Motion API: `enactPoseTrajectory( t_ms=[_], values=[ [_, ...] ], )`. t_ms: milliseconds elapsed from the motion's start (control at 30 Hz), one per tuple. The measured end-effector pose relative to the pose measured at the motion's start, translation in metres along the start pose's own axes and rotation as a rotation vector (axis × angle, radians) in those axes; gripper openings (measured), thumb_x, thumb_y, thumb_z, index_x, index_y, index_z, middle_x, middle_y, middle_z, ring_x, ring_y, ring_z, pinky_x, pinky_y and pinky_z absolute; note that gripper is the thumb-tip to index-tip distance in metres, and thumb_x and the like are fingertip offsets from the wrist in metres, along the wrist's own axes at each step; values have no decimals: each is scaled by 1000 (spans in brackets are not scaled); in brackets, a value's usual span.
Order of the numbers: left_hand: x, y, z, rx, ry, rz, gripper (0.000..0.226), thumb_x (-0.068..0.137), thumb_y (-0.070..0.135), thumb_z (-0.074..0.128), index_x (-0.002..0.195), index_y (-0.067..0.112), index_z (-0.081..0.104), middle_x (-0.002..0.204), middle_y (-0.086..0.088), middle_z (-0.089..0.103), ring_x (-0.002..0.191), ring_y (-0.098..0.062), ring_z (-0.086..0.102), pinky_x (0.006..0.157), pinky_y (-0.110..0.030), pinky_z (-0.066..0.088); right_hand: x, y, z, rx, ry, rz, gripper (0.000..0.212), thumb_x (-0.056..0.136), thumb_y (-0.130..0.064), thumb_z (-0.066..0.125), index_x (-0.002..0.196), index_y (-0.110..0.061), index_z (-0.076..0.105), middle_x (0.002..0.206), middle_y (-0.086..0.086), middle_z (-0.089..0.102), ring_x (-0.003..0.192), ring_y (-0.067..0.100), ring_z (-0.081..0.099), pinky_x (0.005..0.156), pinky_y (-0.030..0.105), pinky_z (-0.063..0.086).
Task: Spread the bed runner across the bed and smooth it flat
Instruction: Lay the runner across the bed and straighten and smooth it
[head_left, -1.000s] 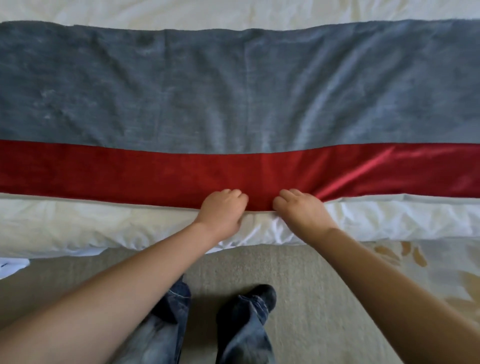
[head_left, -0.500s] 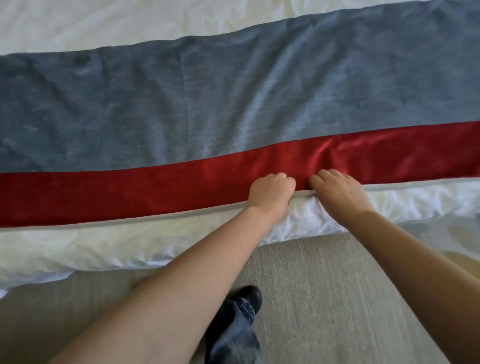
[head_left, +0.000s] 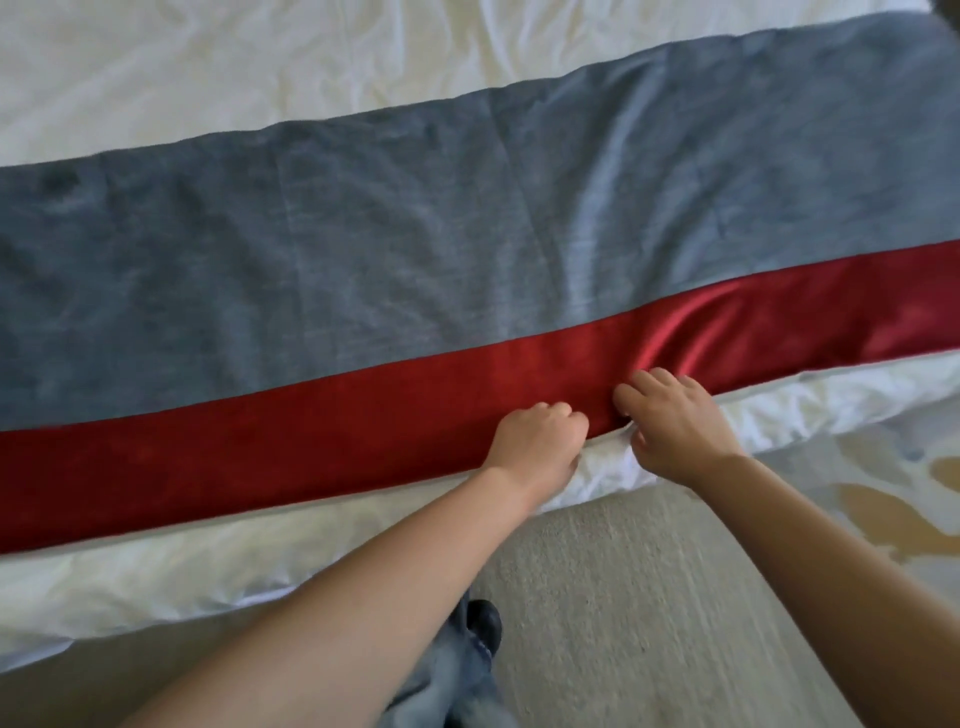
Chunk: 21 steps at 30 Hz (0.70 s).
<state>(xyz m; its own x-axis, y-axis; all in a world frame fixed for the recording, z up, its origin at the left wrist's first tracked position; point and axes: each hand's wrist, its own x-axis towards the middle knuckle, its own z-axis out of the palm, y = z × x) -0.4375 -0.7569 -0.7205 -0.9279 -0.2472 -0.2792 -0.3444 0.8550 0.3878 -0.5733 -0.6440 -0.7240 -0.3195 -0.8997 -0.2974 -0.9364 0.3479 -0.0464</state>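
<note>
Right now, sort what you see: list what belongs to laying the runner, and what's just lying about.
In the job: bed runner, white bed cover beneath it, left hand and right hand gripping its near edge.
Just there: beige carpet, dark shoe.

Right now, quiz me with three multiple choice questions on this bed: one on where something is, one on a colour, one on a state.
1. Where on the bed runner do the left hand and right hand sit?
A. Its far grey edge
B. Its near red edge
C. Its middle seam

2. What colour is the sheet beyond the bed runner?
A. White
B. Green
C. Black

3. How does the bed runner lie just beyond the right hand?
A. Folded double
B. Rolled up
C. Rippled with creases

Answers:
1. B, both hands meet the red band's near edge.
2. A, white sheet shows past the grey band.
3. C, creases fan out from the right hand.
</note>
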Motion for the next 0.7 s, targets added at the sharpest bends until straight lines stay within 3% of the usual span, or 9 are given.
enactPoseTrajectory(
  t_ms=[133, 267, 500, 600, 700],
  values=[
    [34, 34, 0, -4, -27, 36, 11, 89, 12, 56, 99, 11, 59, 102, -7, 62, 95, -29, 60, 68, -37, 45, -4, 46, -7, -92, -70, 126, 22, 73, -11, 59, 94, -18, 61, 92, 1, 60, 90, 25, 58, 71, 35, 44],
    [65, 53, -1, -13, -30, 70, 13, 89, 5, 53, 100, 10, 59, 103, -8, 62, 96, -29, 61, 66, -35, 41, -2, 71, -12, -130, -132, 142, 20, 83, -19, 53, 102, -24, 58, 99, -6, 60, 97, 17, 57, 78, 28, 45],
    [80, 65, 9, -21, -76, 23, 12, 86, 0, 52, 93, 6, 59, 97, -11, 63, 88, -32, 62, 60, -33, 34, -7, 85, -7, 3, -182, 122, 13, 80, -16, 56, 91, -22, 59, 92, -7, 60, 91, 16, 57, 73, 26, 43],
    [74, 72, 17, -5, -94, 32, 14, 82, 2, 57, 94, 8, 59, 97, -9, 62, 89, -30, 61, 62, -33, 38, -17, 87, -4, 29, -202, -49, 23, 60, -6, 71, 77, -19, 62, 76, -4, 62, 74, 18, 62, 63, 29, 49],
    [72, 83, 24, 27, -56, 0, 18, 80, 5, 60, 96, 13, 58, 97, -5, 62, 90, -26, 61, 68, -36, 45, -17, 102, -3, 25, -238, -184, 19, 74, -11, 60, 89, -23, 61, 86, -5, 60, 84, 18, 60, 68, 28, 45]
  ],
)
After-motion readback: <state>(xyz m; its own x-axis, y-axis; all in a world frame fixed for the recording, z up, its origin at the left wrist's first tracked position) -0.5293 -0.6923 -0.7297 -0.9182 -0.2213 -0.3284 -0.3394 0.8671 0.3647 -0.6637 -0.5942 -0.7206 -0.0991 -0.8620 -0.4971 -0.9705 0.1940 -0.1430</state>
